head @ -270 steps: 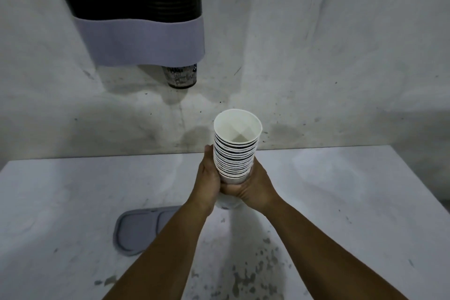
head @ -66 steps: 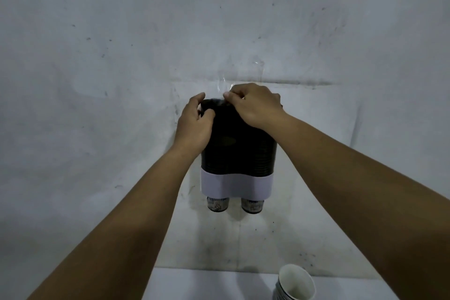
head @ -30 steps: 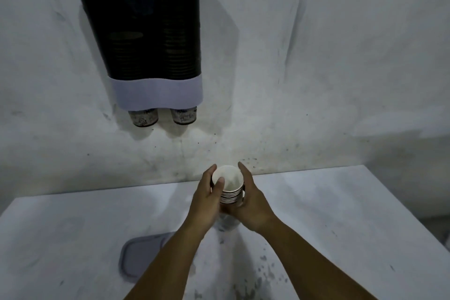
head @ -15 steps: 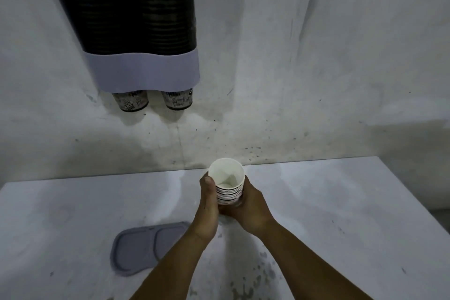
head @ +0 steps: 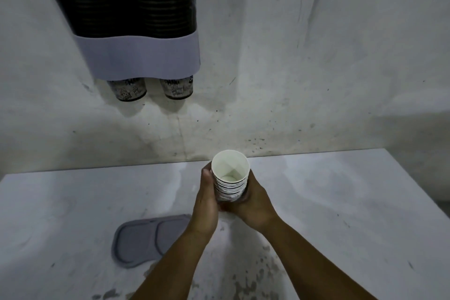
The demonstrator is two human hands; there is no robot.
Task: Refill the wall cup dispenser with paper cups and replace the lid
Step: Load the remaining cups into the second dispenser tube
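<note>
A short stack of white paper cups (head: 230,179) stands upright between both my hands above the table, its mouth facing up. My left hand (head: 205,204) wraps its left side and my right hand (head: 253,204) cups its right side and base. The wall cup dispenser (head: 131,19) hangs at the upper left, a dark twin tube with a pale lavender band; a printed cup bottom (head: 127,89) pokes out under the left tube and another one (head: 177,87) under the right tube. Its top is out of frame. The grey dispenser lid (head: 143,238) lies flat on the table, left of my left forearm.
The white table (head: 341,214) runs from the wall to the bottom of the frame, with dark stains (head: 258,277) near the front. Its right edge slants off at the far right. The pale wall (head: 316,56) behind is scuffed.
Since a second ago both hands have closed on the cup stack and lifted it slightly toward me. Two seconds ago both hands were up at the dispenser's top.
</note>
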